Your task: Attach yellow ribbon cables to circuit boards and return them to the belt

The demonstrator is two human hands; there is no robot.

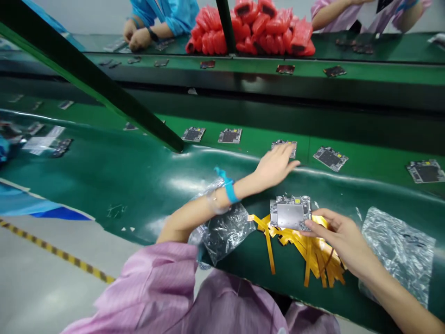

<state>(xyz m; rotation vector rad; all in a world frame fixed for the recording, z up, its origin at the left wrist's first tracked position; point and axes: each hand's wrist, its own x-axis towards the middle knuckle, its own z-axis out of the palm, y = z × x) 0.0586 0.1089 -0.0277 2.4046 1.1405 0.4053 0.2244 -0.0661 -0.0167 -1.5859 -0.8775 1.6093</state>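
Right hand (335,234), seen in the head view, pinches a circuit board (290,213) by its right-hand edge, thumb on top and fingers going underneath. That board is held face up over the far side of the pile of yellow strips (313,253), with a smooth grey plate (289,217) filling much of its face. Left hand (274,167) reaches out beyond the pile, fingers stretched and thumb apart, wrapped around nothing that shows; its fingertips partly cover a second board (294,151) on the green lane (257,144), and whether they touch it I cannot tell. Another board (331,158) lies on that lane, beyond the pile and slightly to its right. On the worktop (139,181), one clear bag (229,232) lies to the left of the pile and a crinkled clear sheet (399,255) to its right.

The held board looks light, thin and stiff, and its small parts are probably easy to knock or scrape. Its bare edges seem the safest hold, since the plate may be slippery under a fingertip. The strips look soft, bendy and nearly weightless, likely to tangle, so each is best lifted by one free end
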